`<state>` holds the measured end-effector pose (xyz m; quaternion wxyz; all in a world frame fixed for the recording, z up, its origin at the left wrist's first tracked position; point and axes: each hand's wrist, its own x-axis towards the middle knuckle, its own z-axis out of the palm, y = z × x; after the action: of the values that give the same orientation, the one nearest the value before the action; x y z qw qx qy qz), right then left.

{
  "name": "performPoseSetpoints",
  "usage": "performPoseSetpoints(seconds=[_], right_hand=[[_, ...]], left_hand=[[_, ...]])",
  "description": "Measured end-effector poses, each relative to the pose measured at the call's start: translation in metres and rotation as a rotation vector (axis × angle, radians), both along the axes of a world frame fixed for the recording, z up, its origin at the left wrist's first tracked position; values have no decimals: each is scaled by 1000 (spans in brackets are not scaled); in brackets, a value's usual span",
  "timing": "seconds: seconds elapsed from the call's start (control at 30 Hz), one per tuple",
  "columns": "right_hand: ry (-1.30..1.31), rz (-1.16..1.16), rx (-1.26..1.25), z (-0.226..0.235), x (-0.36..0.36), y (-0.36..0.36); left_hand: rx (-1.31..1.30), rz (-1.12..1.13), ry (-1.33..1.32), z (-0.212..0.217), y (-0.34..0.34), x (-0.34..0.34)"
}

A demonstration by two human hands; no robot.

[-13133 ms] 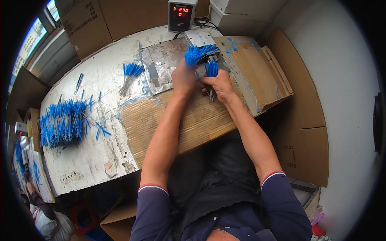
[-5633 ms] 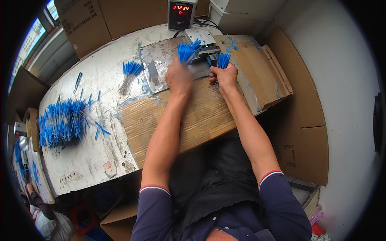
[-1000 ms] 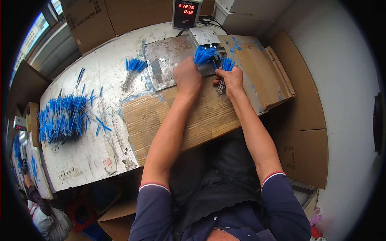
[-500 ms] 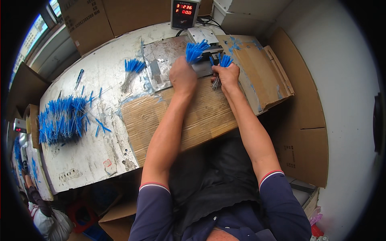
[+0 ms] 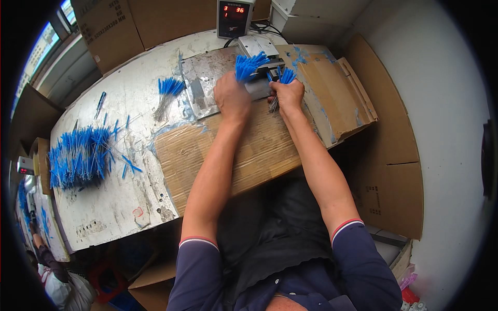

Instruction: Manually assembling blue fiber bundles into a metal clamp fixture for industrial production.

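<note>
My left hand [image 5: 232, 97], somewhat blurred, is closed around a bundle of thin blue-tipped wires [image 5: 250, 66]; the blue ends fan out above the fist. Close by on the right, my right hand [image 5: 289, 95] grips a smaller bundle of blue-tipped wires [image 5: 287, 75], its bare metal ends [image 5: 274, 105] sticking out below the fingers. Both hands are beside a small machine [image 5: 255, 46] with a dark metal part in front, which the left bundle partly hides. A loose bunch of the same wires [image 5: 168, 90] lies on the table left of my left hand.
On the white worktable [image 5: 124, 202] a large pile of blue-tipped wires [image 5: 80, 155] lies at left, with several strays and a pen [image 5: 100, 104] nearby. A red-digit display [image 5: 233, 19] stands behind. Cardboard [image 5: 228, 166] covers the near edge; a carton [image 5: 337, 98] is at right.
Both hands keep their bundles and stay near the machine, with little movement between them. The red digits on the display have changed. The whole view has shifted slightly.
</note>
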<state>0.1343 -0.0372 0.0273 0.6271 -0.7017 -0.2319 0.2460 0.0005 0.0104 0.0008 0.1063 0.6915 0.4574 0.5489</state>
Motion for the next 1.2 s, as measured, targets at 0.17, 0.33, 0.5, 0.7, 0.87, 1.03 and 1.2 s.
performPoseSetpoints(seconds=[0.17, 0.33, 0.5, 0.7, 0.87, 1.03, 1.2], right_hand=[[277, 38, 125, 7, -6, -5], [415, 67, 228, -1, 4, -13], [370, 119, 223, -3, 3, -20], [216, 87, 272, 4, 0, -20], [198, 144, 140, 5, 3, -26], [168, 150, 87, 7, 2, -29], [204, 196, 68, 10, 3, -29]], left_hand=[[-2, -7, 12, -2, 0, -4], [-176, -73, 90, 2, -4, -1], [-204, -91, 141, 6, -6, -4], [-230, -104, 172, 6, -5, -3], [-182, -98, 211, 3, -5, -1], [-71, -105, 190, -1, -5, -1], [-122, -70, 167, -2, -2, -1]])
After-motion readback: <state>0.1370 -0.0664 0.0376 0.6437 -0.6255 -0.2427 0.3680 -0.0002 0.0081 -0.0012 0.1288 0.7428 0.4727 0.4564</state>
